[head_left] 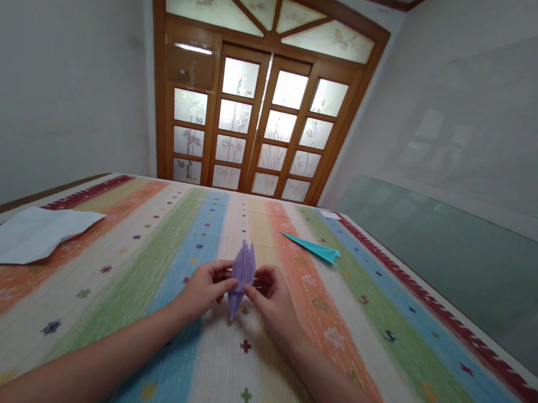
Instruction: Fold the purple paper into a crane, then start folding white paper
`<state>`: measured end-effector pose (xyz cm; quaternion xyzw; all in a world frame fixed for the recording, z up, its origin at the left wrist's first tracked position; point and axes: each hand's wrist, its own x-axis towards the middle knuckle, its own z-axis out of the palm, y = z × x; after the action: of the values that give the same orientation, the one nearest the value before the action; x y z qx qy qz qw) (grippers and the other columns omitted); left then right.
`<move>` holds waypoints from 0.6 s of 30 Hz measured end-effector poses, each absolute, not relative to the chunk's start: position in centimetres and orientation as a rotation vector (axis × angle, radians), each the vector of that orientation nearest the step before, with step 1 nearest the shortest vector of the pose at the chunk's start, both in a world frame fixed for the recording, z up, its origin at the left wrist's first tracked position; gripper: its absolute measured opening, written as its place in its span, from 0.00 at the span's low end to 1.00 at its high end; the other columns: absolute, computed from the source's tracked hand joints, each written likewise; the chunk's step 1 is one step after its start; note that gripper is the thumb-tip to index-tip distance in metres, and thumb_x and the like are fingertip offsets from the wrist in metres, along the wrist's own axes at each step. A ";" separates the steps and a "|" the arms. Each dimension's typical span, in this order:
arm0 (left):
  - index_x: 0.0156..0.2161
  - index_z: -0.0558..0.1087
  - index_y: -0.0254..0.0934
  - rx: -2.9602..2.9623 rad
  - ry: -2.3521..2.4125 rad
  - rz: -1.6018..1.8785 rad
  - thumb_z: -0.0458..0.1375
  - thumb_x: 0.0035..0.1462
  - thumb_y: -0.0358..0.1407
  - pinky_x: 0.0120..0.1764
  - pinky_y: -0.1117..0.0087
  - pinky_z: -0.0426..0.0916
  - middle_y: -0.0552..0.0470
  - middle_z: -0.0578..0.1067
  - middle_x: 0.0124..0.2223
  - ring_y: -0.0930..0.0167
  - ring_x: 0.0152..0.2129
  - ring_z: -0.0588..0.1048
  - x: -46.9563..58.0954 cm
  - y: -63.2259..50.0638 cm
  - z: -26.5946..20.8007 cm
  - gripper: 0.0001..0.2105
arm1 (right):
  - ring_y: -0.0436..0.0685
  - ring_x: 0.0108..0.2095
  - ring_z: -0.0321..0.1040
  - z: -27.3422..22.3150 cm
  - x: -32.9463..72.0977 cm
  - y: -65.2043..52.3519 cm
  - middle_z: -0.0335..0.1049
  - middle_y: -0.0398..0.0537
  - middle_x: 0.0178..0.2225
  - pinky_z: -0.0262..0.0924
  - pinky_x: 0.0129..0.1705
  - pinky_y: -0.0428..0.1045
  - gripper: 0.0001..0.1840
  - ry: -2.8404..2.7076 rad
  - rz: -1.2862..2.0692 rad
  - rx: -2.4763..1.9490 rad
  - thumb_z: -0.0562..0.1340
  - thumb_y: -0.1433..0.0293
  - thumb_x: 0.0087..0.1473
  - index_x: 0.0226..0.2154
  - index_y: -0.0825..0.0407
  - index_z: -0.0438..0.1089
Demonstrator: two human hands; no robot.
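Observation:
A purple folded origami paper (243, 270) stands between my hands over the middle of the striped cloth. Two points rise at its top, and one narrow point hangs down at its lower end. My left hand (208, 287) pinches its left edge, thumb on the near face. On the opposite edge, my right hand (271, 294) grips it the same way, with the other fingers curled behind. The fingertips behind the paper are partly hidden.
A turquoise paper plane (315, 248) lies beyond my right hand. White paper (25, 238) rests at the left edge of the striped tablecloth (134, 356). Wooden doors with glass panes (235, 116) stand past the far edge; a pale green panel (443, 254) leans along the right wall.

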<state>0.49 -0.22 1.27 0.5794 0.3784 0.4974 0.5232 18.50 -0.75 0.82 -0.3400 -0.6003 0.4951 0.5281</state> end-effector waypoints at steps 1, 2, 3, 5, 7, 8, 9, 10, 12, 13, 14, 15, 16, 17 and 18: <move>0.56 0.69 0.32 1.363 0.900 1.198 0.65 0.50 0.39 0.20 0.76 0.60 0.48 0.77 0.33 0.76 0.19 0.68 0.5 -0.1 1.1 0.28 | 0.53 0.34 0.70 0.8 18.4 -0.8 0.70 0.43 0.34 0.65 0.37 0.49 0.22 -1.410 1.251 -0.775 0.70 0.62 0.49 0.41 0.48 0.59; 0.59 0.65 0.33 1.344 0.889 1.214 0.65 0.50 0.38 0.20 0.77 0.60 0.48 0.77 0.34 0.76 0.19 0.69 0.4 0.0 1.0 0.31 | 0.54 0.34 0.72 0.7 18.2 -0.8 0.71 0.43 0.33 0.66 0.37 0.50 0.24 -1.388 1.301 -0.749 0.69 0.62 0.49 0.42 0.48 0.57; 0.61 0.63 0.34 1.337 0.877 1.233 0.65 0.50 0.38 0.20 0.77 0.61 0.48 0.77 0.36 0.76 0.19 0.69 0.4 0.0 0.9 0.34 | 0.54 0.33 0.72 0.7 18.1 -0.8 0.72 0.43 0.32 0.67 0.36 0.51 0.25 -1.367 1.331 -0.733 0.69 0.62 0.50 0.42 0.47 0.55; 0.62 0.62 0.36 1.365 0.862 1.264 0.65 0.51 0.37 0.20 0.77 0.63 0.45 0.77 0.42 0.77 0.21 0.70 0.4 0.0 0.8 0.33 | 0.55 0.32 0.73 0.7 17.9 -0.9 0.72 0.42 0.31 0.68 0.35 0.51 0.24 -1.342 1.341 -0.715 0.69 0.63 0.50 0.42 0.47 0.54; 0.59 0.66 0.37 1.418 0.877 1.277 0.64 0.52 0.37 0.21 0.77 0.64 0.42 0.76 0.48 0.77 0.21 0.70 0.4 -0.1 0.8 0.29 | 0.55 0.32 0.73 0.8 17.8 -1.0 0.72 0.43 0.32 0.69 0.34 0.51 0.23 -1.342 1.337 -0.705 0.68 0.63 0.51 0.42 0.47 0.55; 0.58 0.68 0.37 1.441 0.890 1.278 0.63 0.53 0.37 0.21 0.77 0.64 0.42 0.75 0.49 0.78 0.21 0.70 0.4 -0.1 0.9 0.27 | 0.55 0.33 0.73 0.9 17.8 -1.0 0.72 0.43 0.33 0.69 0.34 0.51 0.22 -1.350 1.338 -0.705 0.68 0.63 0.51 0.43 0.47 0.56; 0.57 0.69 0.37 1.455 0.903 1.282 0.63 0.53 0.37 0.21 0.77 0.64 0.41 0.75 0.50 0.78 0.20 0.70 0.4 -0.2 1.0 0.25 | 0.55 0.33 0.73 0.9 17.8 -1.0 0.73 0.44 0.34 0.69 0.34 0.51 0.22 -1.357 1.339 -0.708 0.68 0.63 0.51 0.44 0.47 0.57; 0.57 0.70 0.37 1.461 0.913 1.287 0.63 0.53 0.37 0.21 0.76 0.65 0.41 0.75 0.51 0.78 0.20 0.69 0.4 -0.3 1.0 0.25 | 0.55 0.33 0.73 1.0 17.8 -1.0 0.73 0.44 0.34 0.69 0.33 0.50 0.22 -1.361 1.338 -0.713 0.68 0.63 0.51 0.45 0.47 0.58; 0.57 0.70 0.37 1.460 0.924 1.302 0.62 0.53 0.36 0.22 0.76 0.65 0.41 0.74 0.52 0.78 0.20 0.69 0.5 -0.5 1.1 0.25 | 0.54 0.33 0.73 1.1 17.9 -1.0 0.73 0.45 0.35 0.69 0.32 0.49 0.22 -1.370 1.331 -0.723 0.68 0.63 0.51 0.45 0.48 0.61; 0.58 0.69 0.37 1.458 0.927 1.312 0.62 0.53 0.36 0.22 0.76 0.65 0.41 0.75 0.52 0.78 0.20 0.69 0.5 -0.6 1.2 0.25 | 0.54 0.32 0.72 1.1 17.9 -0.9 0.73 0.46 0.35 0.69 0.32 0.49 0.20 -1.380 1.325 -0.725 0.67 0.63 0.51 0.45 0.48 0.63; 0.58 0.69 0.37 1.457 0.932 1.317 0.62 0.54 0.35 0.22 0.76 0.65 0.41 0.76 0.50 0.78 0.20 0.69 0.5 -0.6 1.2 0.25 | 0.53 0.32 0.72 1.1 17.9 -0.9 0.73 0.46 0.36 0.68 0.32 0.48 0.18 -1.395 1.321 -0.728 0.67 0.63 0.51 0.44 0.49 0.65; 0.58 0.69 0.37 1.460 0.938 1.315 0.61 0.54 0.35 0.22 0.76 0.65 0.42 0.77 0.48 0.78 0.19 0.68 0.5 -0.7 1.1 0.25 | 0.53 0.32 0.72 1.0 18.0 -0.9 0.73 0.47 0.35 0.68 0.32 0.48 0.16 -1.408 1.318 -0.739 0.67 0.63 0.52 0.42 0.50 0.68; 0.57 0.70 0.37 1.464 0.946 1.313 0.61 0.54 0.34 0.22 0.76 0.65 0.43 0.78 0.46 0.78 0.19 0.68 0.5 -0.7 1.1 0.24 | 0.53 0.32 0.72 0.9 18.0 -0.8 0.74 0.47 0.35 0.67 0.32 0.48 0.14 -1.419 1.316 -0.758 0.66 0.63 0.52 0.40 0.51 0.71; 0.54 0.73 0.36 1.468 0.954 1.313 0.60 0.53 0.34 0.23 0.76 0.65 0.43 0.78 0.45 0.78 0.19 0.69 0.5 -0.7 1.0 0.21 | 0.52 0.31 0.71 0.8 18.0 -0.8 0.74 0.47 0.34 0.67 0.32 0.48 0.12 -1.421 1.315 -0.784 0.66 0.64 0.52 0.38 0.52 0.73; 0.50 0.75 0.35 1.472 0.961 1.313 0.60 0.53 0.33 0.23 0.76 0.65 0.43 0.77 0.46 0.77 0.20 0.70 0.5 -0.6 0.9 0.18 | 0.52 0.29 0.71 0.7 18.1 -0.7 0.74 0.47 0.32 0.66 0.32 0.48 0.11 -1.416 1.316 -0.811 0.65 0.64 0.52 0.37 0.52 0.74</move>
<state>0.48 -0.63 0.94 0.5970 0.3898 0.5327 0.4561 18.08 -0.73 0.71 -0.3353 -0.5851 0.5440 0.4993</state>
